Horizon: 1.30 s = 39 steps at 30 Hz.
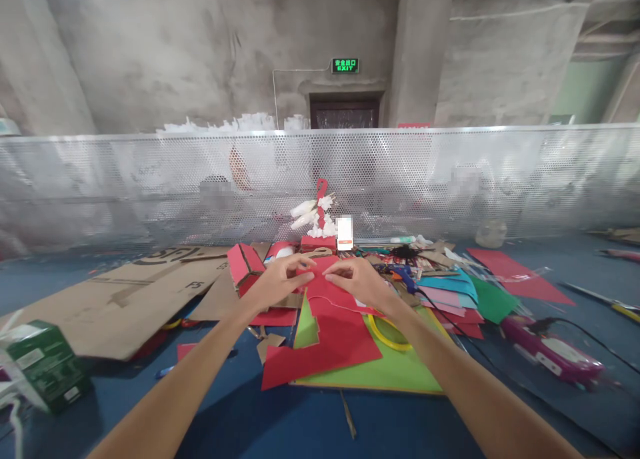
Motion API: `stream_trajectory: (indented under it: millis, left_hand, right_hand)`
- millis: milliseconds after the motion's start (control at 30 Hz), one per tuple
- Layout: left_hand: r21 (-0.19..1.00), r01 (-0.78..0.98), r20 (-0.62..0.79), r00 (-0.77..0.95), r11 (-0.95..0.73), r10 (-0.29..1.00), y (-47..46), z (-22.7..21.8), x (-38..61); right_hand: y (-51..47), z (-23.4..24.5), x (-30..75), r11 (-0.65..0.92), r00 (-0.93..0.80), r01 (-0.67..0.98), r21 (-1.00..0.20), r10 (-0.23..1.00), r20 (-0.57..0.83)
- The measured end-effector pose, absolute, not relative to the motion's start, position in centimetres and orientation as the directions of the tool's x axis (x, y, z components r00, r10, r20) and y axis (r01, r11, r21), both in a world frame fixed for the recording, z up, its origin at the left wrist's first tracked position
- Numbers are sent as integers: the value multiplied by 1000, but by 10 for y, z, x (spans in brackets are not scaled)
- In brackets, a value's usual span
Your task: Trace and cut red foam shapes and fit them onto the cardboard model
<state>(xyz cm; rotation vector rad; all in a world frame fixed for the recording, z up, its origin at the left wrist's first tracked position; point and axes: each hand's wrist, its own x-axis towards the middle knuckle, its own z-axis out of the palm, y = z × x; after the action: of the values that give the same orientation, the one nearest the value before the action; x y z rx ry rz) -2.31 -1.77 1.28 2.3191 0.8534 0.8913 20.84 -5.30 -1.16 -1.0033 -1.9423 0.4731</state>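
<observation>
Both my hands are raised over a blue table and pinch the same piece of red paper (pixel 325 287). My left hand (pixel 277 279) grips its left upper edge with fingers closed. My right hand (pixel 357 280) grips the right upper edge, fingers closed too. Below the held piece lie a larger red sheet (pixel 325 352) and a green sheet (pixel 390 369). A yellow ring (pixel 387 336) lies on the green sheet beside my right wrist.
Flattened cardboard (pixel 125 292) covers the left of the table. A green box (pixel 45 366) stands at the near left. Coloured sheets (pixel 465 292), a purple tool (pixel 545 349) with a cable and a red-and-white craft figure (pixel 320 216) lie ahead and right. A perforated metal screen (pixel 450 172) closes the far side.
</observation>
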Motion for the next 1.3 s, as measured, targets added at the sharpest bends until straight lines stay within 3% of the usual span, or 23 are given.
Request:
stream_trajectory:
  millis: [267,533,700,1000,1300]
  left_hand:
    - [632,435,353,576,-641,738,-17,10,-20]
    - [543,569,301,555,-618,775,-9,24,-43]
    - [507,632,298,509,-586,808,-10,27,-66]
    - [528,710,191,435,-466,880,-33,9,-87]
    - [625,666,152,409,-408,900,-31,-16,-90]
  right_hand:
    - [-53,-17,206,575,-346,487,-658,818,459]
    - [-42,-3,230,422,-454,611,-669,880,141]
    - [-30,11,243,388,-495,702,-597,869,-18]
    - [1,-10,251,474,-629,644,-601,774,-64]
    - [8,-12,249,505,-657,628,-592,752,-54]
